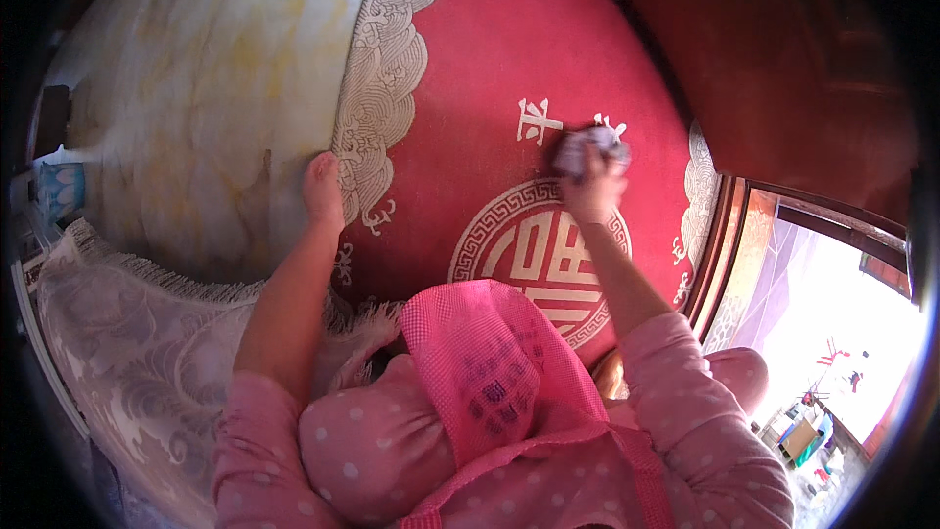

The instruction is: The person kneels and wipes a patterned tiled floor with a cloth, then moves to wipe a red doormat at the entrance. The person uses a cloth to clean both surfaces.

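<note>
A red mat [485, 88] with a pale wave-pattern border lies on the marbled floor. My right hand [593, 191] is shut on a crumpled greyish cloth [587, 150], pressed on the mat beside the white characters, just above a round pale emblem [543, 235]. Hand and cloth are blurred. At the mat's left border my left hand [323, 187] rests with nothing seen in it; its fingers are foreshortened, and whether they are apart does not show. A pink apron [477, 367] hangs over the lap, covering part of the mat's near end.
Marbled floor tiles [213, 103] lie to the left. A fringed, patterned cloth [161, 367] drapes at the lower left. A dark red wooden door [771, 51] stands at the upper right, by a bright doorway [830, 294] with a threshold. Beyond it are assorted items.
</note>
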Demonstrator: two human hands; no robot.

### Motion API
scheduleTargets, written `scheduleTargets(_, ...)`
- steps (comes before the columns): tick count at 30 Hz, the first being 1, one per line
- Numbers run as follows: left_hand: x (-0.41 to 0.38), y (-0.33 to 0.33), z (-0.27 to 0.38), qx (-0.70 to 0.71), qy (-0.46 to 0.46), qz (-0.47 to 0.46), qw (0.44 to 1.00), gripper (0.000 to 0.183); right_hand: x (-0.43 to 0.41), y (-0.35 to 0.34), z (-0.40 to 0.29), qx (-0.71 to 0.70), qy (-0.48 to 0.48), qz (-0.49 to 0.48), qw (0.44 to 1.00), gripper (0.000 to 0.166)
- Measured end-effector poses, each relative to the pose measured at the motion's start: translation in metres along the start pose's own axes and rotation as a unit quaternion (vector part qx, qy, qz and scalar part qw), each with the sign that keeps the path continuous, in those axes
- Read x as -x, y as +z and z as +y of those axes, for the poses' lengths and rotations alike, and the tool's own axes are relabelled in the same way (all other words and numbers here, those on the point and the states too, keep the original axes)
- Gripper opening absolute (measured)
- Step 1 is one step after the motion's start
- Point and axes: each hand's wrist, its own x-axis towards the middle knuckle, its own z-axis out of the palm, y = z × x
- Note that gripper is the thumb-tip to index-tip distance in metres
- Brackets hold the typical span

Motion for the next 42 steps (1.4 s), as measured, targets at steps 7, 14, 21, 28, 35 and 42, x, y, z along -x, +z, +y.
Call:
scheduleTargets(7,0.004,0.008,0.015,0.000,-0.096,0.000,0.995,0.030,0.049,0.038,-0.142,-0.168,-0.077,-0.087,0.979,0.077)
scheduleTargets(14,0.007,0.000,0.011,0.000,-0.054,-0.005,0.999,0.029,0.006,-0.030,-0.016,-0.456,-0.090,-0.124,0.877,0.091)
scheduleTargets(21,0.005,0.001,0.003,-0.018,-0.004,0.009,1.000,0.030,0.024,-0.048,0.016,0.156,-0.065,-0.179,0.969,0.104)
scheduleTargets(28,0.003,0.002,0.009,-0.048,0.005,-0.006,0.999,0.029,-0.009,-0.037,0.014,0.164,-0.190,-0.154,0.956,0.076)
scheduleTargets(35,0.013,0.012,0.027,0.012,-0.021,-0.007,1.000,0.028,-0.023,-0.024,0.120,-0.110,0.014,-0.007,0.994,0.069)
scheduleTargets(42,0.009,0.008,0.038,-0.048,-0.122,-0.008,0.991,0.030,0.071,0.033,-0.043,-0.082,0.013,-0.035,0.996,0.082)
